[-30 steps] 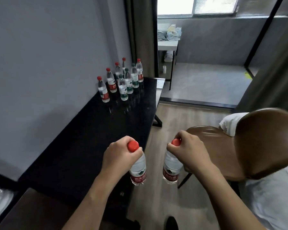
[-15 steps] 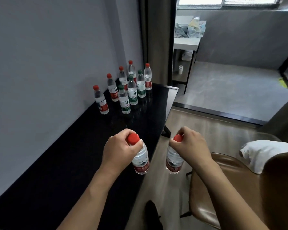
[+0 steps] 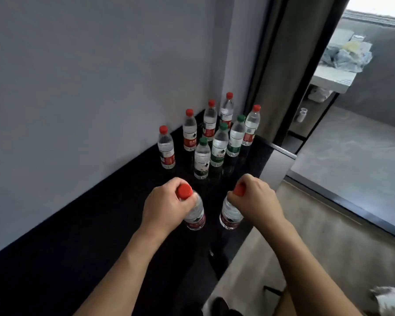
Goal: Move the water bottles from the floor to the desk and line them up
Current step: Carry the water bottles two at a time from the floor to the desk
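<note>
With the left hand (image 3: pixel 167 205) gripping one red-capped bottle (image 3: pixel 193 213) and the right hand (image 3: pixel 254 201) another (image 3: pixel 230 213) by the necks above the desk (image 3: pixel 100 236), each should be set down upright, extending the standing rows (image 3: pixel 211 135).

A plain room: black desk (image 3: pixel 82 242), grey wall (image 3: pixel 89 71), curtain (image 3: pixel 290 65), balcony doorway.

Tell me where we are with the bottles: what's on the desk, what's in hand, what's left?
Done: eight bottles stand in two rows at the far end of the desk, five red-capped and three green-capped. In hand: the left hand grips one red-capped bottle and the right hand another, both above the desk. Left: set them down in line. The floor's remaining bottles are out of view.
</note>
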The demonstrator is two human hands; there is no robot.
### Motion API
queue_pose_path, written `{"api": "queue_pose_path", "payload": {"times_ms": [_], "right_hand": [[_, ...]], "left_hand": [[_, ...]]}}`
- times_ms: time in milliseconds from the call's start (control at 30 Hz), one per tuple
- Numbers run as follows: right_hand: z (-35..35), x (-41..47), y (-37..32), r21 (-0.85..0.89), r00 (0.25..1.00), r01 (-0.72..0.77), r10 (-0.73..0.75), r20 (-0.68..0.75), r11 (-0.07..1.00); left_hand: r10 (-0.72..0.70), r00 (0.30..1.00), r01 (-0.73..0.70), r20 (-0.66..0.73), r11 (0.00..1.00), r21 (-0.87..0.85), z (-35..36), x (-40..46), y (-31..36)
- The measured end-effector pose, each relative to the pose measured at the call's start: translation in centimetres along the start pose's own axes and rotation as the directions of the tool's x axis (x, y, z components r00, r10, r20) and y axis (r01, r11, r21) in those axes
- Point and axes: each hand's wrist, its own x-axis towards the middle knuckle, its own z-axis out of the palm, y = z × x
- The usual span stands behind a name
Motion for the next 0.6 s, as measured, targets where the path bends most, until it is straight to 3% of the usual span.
{"api": "queue_pose_path", "payload": {"times_ms": [233,433,600], "right_hand": [[4.4,9.8,-3.9,0.041,0.953,0.214,-0.218,0.208,0.976],[8.9,16.4,-9.3,0.107,0.857,0.363,-0.377,0.351,0.925],[13.0,20.5,-13.2,0.083,0.813,0.408,-0.403,0.421,0.909]], "left_hand": [[-0.170,0.974,0.186,-0.151,0.977,0.100,-0.8,4.5,-3.1],[-0.370,0.881,0.422,-0.294,0.896,0.139,-2.6,7.4,-6.7],[-0.431,0.817,0.519,-0.383,0.840,0.161,-3.5,9.6,-10.1]]}}
